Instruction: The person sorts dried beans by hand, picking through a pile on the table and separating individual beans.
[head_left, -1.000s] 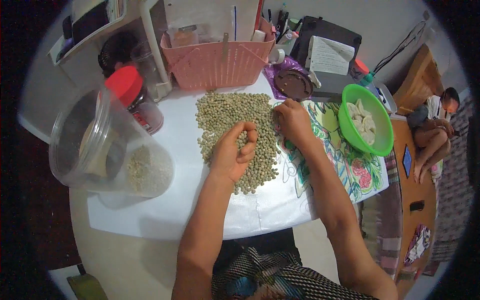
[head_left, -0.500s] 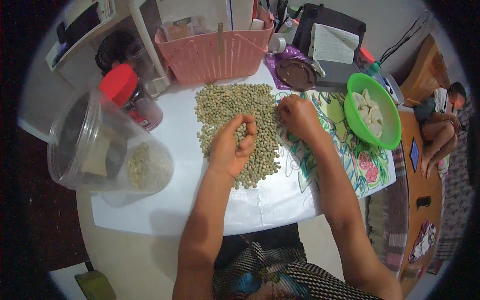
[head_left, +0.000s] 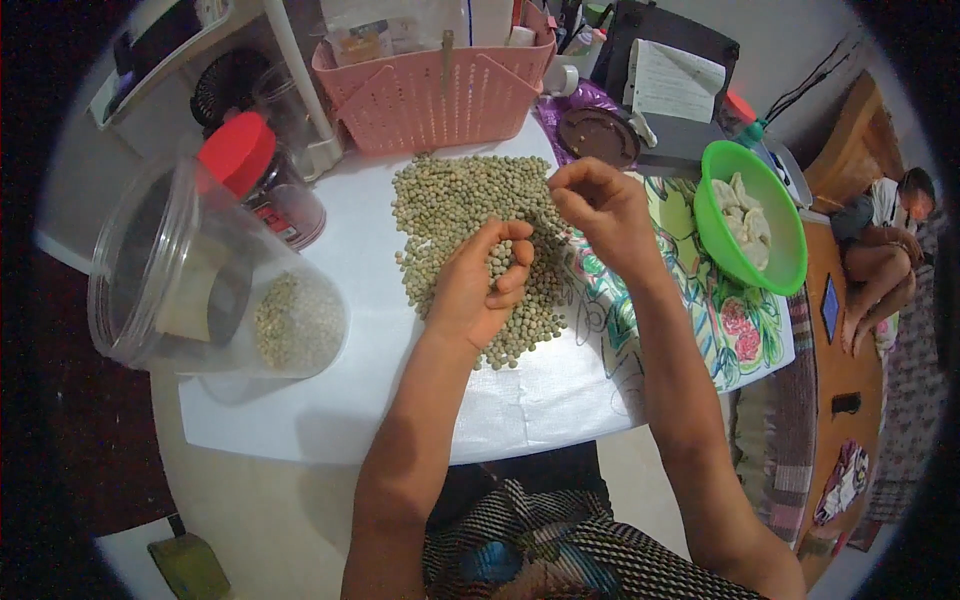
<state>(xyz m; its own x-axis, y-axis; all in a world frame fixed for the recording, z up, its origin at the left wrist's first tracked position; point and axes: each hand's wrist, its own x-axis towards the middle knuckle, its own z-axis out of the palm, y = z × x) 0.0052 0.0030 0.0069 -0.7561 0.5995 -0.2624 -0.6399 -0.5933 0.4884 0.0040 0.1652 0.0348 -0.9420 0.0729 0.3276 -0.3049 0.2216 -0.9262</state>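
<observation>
Green peas [head_left: 455, 195] lie under the left hand's [head_left: 468, 293] curled fingers, while the right hand's [head_left: 608, 213] bent fingers have lifted slightly, baring more peas below, with both grips unclear.

Basket [head_left: 420, 105] behind peas [head_left: 460, 195], bowl [head_left: 786, 222] right

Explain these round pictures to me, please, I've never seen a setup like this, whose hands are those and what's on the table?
There's no machine: these are one person's bare hands. Every picture comes from a wide camera on that person's head, looking down, so straight edges bend. The left hand curls over a spread of peas on the white table cover; the right hand is raised by their edge. Whether either holds a pea isn't clear. Around them are a clear jar, a pink basket and a green bowl.
</observation>
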